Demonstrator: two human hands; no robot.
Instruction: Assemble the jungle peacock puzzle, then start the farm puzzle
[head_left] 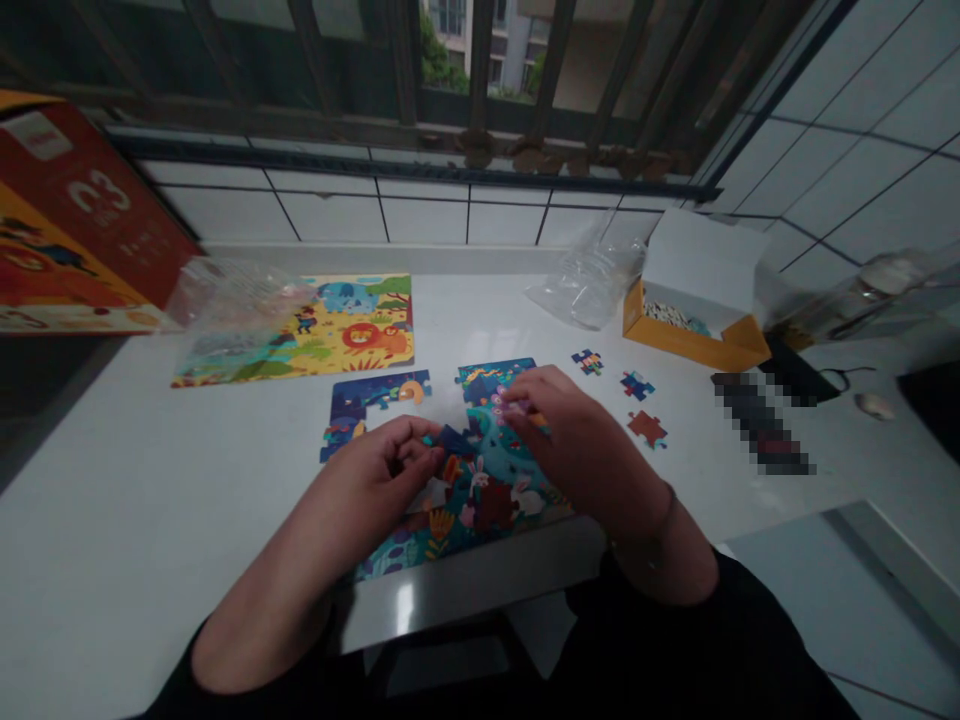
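A partly joined jigsaw puzzle (441, 523) with sea-blue pictures, rabbits and plants lies near the counter's front edge, with gaps at its middle and left. My left hand (386, 468) is closed in a pinch on a dark blue puzzle piece (454, 441), held over the gap. On the upper right part of the puzzle rests my right hand (574, 425), its fingers bent together; what is under the fingertips is hidden. A joined corner section (345, 402) sits at the upper left. Three loose pieces lie to the right, the nearest a brown piece (647, 428).
A yellow picture sheet with lions (375, 320) lies behind, partly under a clear plastic bag (225, 290). Another bag (589, 280) stands near an opened yellow box (694, 345) with pieces inside. A large red box (82, 210) stands left; a pixelated item (761, 420) lies right.
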